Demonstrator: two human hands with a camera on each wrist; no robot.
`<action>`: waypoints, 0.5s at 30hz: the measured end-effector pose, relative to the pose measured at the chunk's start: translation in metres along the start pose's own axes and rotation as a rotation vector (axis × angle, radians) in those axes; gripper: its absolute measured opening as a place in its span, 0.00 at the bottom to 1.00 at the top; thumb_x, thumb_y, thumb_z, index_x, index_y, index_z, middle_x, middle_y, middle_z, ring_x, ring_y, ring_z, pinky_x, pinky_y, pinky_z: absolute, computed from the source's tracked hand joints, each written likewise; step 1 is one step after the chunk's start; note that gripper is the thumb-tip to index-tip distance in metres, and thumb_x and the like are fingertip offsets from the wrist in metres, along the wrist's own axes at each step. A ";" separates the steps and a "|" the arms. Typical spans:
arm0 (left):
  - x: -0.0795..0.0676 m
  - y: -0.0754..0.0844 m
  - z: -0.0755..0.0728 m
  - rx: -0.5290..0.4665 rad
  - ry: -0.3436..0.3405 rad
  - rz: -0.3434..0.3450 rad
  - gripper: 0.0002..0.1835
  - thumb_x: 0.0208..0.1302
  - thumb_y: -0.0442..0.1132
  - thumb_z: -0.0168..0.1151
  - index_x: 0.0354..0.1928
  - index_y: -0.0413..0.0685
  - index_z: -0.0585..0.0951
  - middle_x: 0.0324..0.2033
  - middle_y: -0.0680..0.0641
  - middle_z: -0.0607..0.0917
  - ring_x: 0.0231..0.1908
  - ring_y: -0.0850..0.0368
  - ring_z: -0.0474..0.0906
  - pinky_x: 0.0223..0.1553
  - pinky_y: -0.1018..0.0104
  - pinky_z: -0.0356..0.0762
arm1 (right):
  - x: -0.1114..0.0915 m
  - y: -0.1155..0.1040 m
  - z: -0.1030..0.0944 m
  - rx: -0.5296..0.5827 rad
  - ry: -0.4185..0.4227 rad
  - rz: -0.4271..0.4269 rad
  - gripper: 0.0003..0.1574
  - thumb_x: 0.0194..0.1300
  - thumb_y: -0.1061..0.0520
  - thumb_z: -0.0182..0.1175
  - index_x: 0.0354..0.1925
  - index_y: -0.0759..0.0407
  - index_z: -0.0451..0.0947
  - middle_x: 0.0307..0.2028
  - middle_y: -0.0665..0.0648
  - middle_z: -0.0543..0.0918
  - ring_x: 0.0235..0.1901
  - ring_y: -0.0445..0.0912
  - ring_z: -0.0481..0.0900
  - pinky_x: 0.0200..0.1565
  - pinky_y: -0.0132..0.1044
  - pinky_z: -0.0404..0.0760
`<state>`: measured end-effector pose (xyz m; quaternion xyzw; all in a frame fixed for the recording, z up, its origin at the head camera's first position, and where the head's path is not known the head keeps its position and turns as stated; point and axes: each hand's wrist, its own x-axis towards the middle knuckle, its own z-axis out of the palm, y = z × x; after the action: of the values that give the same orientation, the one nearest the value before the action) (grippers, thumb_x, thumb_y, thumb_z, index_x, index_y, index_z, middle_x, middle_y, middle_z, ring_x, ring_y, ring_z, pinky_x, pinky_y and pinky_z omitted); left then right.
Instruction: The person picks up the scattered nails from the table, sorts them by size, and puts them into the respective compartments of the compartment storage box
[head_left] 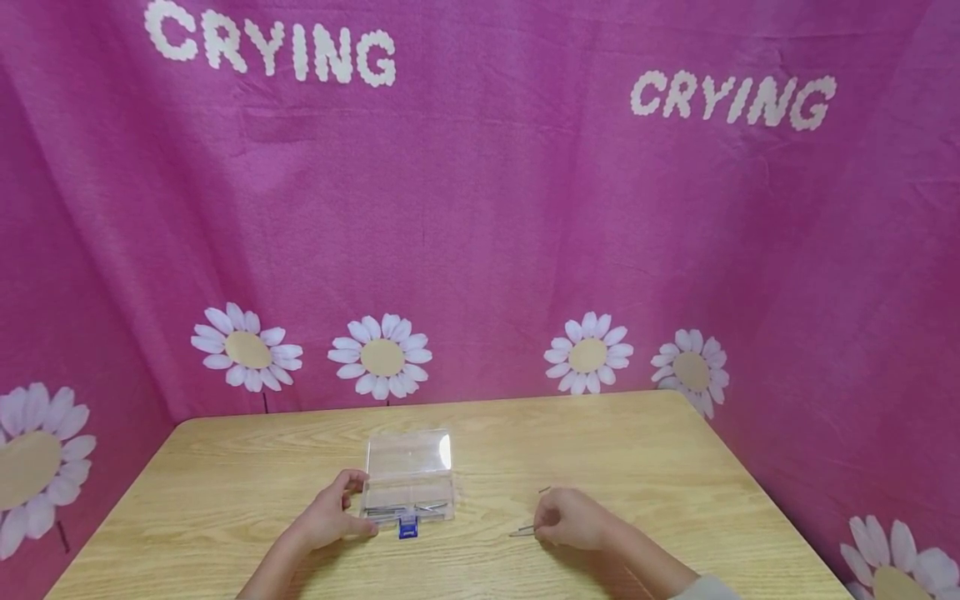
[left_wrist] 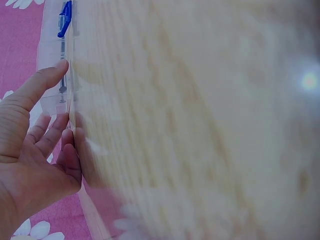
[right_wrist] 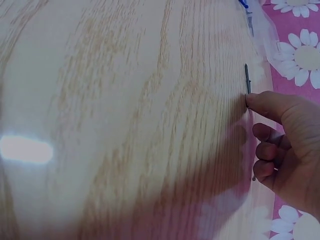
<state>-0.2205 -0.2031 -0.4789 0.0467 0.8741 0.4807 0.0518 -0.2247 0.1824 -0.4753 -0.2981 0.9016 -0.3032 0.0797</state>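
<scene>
A clear plastic box point(head_left: 409, 490) stands with its lid point(head_left: 408, 451) raised. Several thin metal nails point(head_left: 386, 510) lie in its front part. My left hand point(head_left: 333, 515) holds the box at its left side, thumb at the front corner and fingers along the side. A blue latch point(head_left: 408, 527) hangs at the box's front. To the right, my right hand point(head_left: 576, 518) is down at the table, thumb and fingertips pinching at a dark nail point(right_wrist: 247, 80). Its pointed end sticks out past the thumb. Another nail point(head_left: 543, 489) lies just beyond the hand, partly hidden by the fingers.
The wooden table point(head_left: 637, 442) carries the box and the loose nails. A pink cloth point(head_left: 480, 250) with daisies and white lettering hangs behind the table and along both sides.
</scene>
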 end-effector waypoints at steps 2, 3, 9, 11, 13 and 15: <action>0.000 0.000 0.000 -0.003 0.003 0.004 0.39 0.36 0.29 0.77 0.54 0.37 0.68 0.52 0.37 0.76 0.47 0.46 0.69 0.49 0.58 0.65 | 0.000 -0.001 0.000 0.001 0.000 -0.004 0.04 0.54 0.58 0.64 0.25 0.52 0.79 0.25 0.41 0.77 0.29 0.30 0.70 0.35 0.27 0.73; 0.000 0.000 0.000 -0.002 0.006 0.006 0.39 0.36 0.30 0.77 0.54 0.38 0.68 0.52 0.37 0.77 0.47 0.46 0.69 0.49 0.59 0.65 | 0.000 -0.001 0.000 0.006 -0.001 -0.005 0.04 0.54 0.58 0.64 0.25 0.52 0.79 0.25 0.41 0.77 0.29 0.30 0.70 0.35 0.27 0.73; 0.000 0.001 -0.001 0.008 -0.003 0.010 0.39 0.37 0.30 0.77 0.54 0.38 0.68 0.52 0.36 0.76 0.46 0.47 0.69 0.47 0.61 0.65 | 0.000 -0.002 0.001 0.054 -0.011 0.002 0.03 0.55 0.59 0.63 0.26 0.54 0.79 0.23 0.43 0.78 0.25 0.30 0.70 0.30 0.26 0.73; -0.001 0.002 -0.001 0.009 -0.007 0.009 0.39 0.37 0.30 0.77 0.54 0.38 0.68 0.53 0.36 0.76 0.47 0.47 0.69 0.47 0.61 0.65 | 0.001 -0.002 0.002 0.051 -0.007 0.006 0.03 0.55 0.59 0.63 0.26 0.54 0.79 0.23 0.43 0.77 0.24 0.30 0.70 0.30 0.26 0.73; -0.001 0.003 -0.001 0.010 -0.010 0.004 0.39 0.37 0.30 0.77 0.54 0.38 0.68 0.53 0.36 0.76 0.47 0.47 0.69 0.48 0.60 0.65 | 0.002 -0.003 0.003 0.063 -0.009 0.014 0.04 0.56 0.59 0.63 0.26 0.54 0.79 0.23 0.43 0.77 0.23 0.31 0.70 0.29 0.26 0.73; -0.002 0.003 -0.001 0.011 -0.012 -0.007 0.39 0.37 0.31 0.77 0.54 0.38 0.68 0.53 0.37 0.76 0.47 0.46 0.69 0.48 0.60 0.65 | 0.004 -0.004 0.003 0.062 -0.012 0.018 0.04 0.57 0.59 0.62 0.25 0.54 0.78 0.23 0.43 0.76 0.24 0.31 0.70 0.30 0.26 0.73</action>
<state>-0.2191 -0.2027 -0.4752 0.0465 0.8766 0.4754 0.0585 -0.2252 0.1761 -0.4756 -0.2891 0.8939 -0.3286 0.0971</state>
